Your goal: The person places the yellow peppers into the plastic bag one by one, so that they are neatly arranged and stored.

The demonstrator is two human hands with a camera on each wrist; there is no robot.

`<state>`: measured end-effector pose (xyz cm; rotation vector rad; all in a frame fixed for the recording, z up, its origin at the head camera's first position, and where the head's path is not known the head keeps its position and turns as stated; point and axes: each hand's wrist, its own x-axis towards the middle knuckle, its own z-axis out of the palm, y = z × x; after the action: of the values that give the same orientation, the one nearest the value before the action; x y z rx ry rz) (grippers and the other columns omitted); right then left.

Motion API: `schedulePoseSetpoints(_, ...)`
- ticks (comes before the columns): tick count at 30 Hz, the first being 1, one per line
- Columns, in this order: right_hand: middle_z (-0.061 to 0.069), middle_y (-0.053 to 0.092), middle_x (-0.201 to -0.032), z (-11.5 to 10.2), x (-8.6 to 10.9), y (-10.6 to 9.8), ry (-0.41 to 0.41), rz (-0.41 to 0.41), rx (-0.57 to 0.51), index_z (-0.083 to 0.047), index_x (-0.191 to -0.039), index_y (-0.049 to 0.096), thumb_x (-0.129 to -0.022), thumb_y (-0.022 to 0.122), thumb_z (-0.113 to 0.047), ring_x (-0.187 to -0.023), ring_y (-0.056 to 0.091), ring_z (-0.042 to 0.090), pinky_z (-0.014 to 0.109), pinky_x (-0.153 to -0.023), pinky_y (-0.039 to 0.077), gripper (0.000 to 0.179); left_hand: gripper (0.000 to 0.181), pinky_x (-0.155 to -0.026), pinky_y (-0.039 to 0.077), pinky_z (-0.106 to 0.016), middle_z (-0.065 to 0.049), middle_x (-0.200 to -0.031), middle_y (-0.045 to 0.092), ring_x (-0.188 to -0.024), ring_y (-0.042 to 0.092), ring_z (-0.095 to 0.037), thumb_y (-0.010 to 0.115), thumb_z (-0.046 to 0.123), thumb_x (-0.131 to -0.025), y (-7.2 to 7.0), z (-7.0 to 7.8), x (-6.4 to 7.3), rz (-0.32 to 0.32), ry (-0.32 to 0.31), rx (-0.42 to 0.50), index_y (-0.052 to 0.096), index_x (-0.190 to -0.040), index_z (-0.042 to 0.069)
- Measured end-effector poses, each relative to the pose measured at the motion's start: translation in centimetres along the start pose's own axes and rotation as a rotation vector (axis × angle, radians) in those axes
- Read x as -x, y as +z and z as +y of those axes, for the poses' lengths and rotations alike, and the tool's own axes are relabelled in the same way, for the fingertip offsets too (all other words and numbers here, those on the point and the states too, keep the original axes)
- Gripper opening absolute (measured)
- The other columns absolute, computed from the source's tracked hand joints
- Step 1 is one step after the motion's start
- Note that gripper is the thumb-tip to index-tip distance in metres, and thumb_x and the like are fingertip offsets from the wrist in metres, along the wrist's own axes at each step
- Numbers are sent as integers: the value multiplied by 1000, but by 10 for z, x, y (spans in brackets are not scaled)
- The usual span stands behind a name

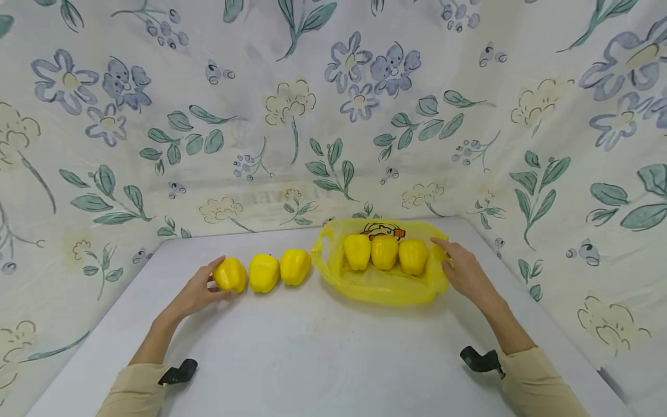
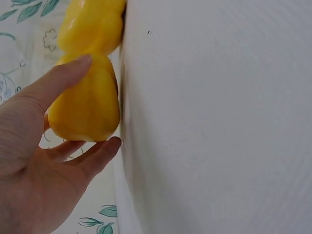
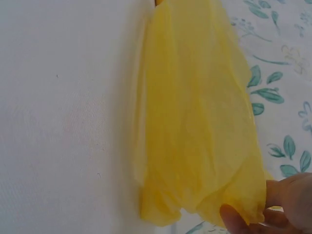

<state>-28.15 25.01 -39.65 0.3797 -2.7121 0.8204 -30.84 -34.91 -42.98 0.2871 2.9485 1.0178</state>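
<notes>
My left hand (image 1: 197, 292) holds the leftmost yellow bell pepper (image 1: 230, 275), thumb on its near side and fingers around its outer end, as the left wrist view shows. Two more bell peppers, a middle one (image 1: 264, 273) and a right one (image 1: 295, 267), stand in a row beside it on the table. A thin yellow plastic bag (image 1: 380, 292) lies spread to the right, its mouth facing up. Inside it sit three yellow bell peppers (image 1: 384, 252) side by side. My right hand (image 1: 465, 271) pinches the bag's right edge; in the right wrist view the fingers (image 3: 234, 219) are at its gathered corner.
The white table (image 1: 312, 359) reaches back to a flowered cloth (image 1: 234, 133) hanging behind and along the sides. A black wrist device sits by each sleeve, a left one (image 1: 179, 372) and a right one (image 1: 480, 360), close over the table.
</notes>
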Motion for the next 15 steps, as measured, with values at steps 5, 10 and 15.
schedulePoseSetpoints(5, 30, 49, -140, 0, 0, 1, 16, -11, 8, -3, -146, 42, -94, 60, -3, -126, 48, 47, 61, -105, 43, 55, 99, -102, 48, -56, -31, -153, 27, -130, 41, -50, 77, 36, -84, -4, 0, 2, 25, 18, -19, 17, -156, 5)
schedulePoseSetpoints(10, 28, 44, -146, -1, 0, 1, 37, -38, 27, -4, -147, 40, -92, 67, -12, -133, 42, 48, 62, -109, 38, 62, 98, -100, 49, -55, -32, -151, 28, -129, 42, -50, 76, 36, -85, -9, 3, 1, 49, 45, -30, 16, -156, 5)
schedulePoseSetpoints(15, 29, 42, -148, -2, 1, 2, 59, -79, 45, -5, -149, 36, -91, 68, -18, -134, 40, 50, 64, -109, 36, 68, 101, -100, 50, -55, -31, -152, 27, -129, 42, -50, 76, 40, -84, -12, 7, 2, 61, 64, -20, 15, -157, 5)
